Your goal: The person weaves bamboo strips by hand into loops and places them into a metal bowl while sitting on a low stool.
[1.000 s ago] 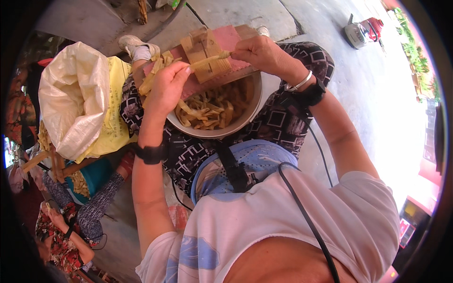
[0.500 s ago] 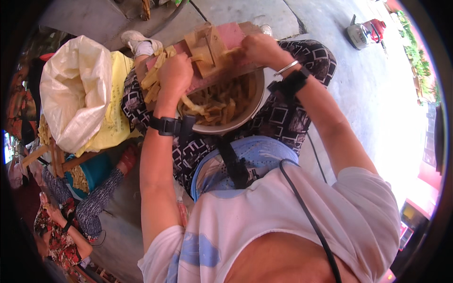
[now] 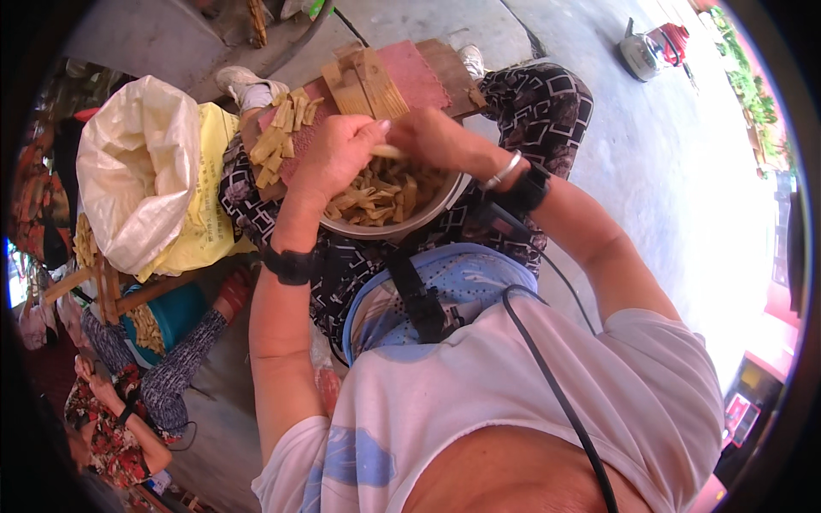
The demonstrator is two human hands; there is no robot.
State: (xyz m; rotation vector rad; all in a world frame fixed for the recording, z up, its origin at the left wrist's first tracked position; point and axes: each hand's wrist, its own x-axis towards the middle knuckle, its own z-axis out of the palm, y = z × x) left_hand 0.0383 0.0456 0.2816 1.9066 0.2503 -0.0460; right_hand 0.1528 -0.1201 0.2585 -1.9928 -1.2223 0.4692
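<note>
A pale strip of dried plant material is pinched between the left hand and the right hand, directly above the metal bowl on the lap. Both hands are curled closed on it. The strip is judged light, thin and flexible but brittle if bent sharply, so it is best taken near its ends with the fingertips. The bowl is filled with tangled tan strips, dry and matte. Beyond the bowl a reddish wooden board carries 2 small groups of cut strips and a ribbed wooden block. Left of the bowl a white woven sack stands open.
</note>
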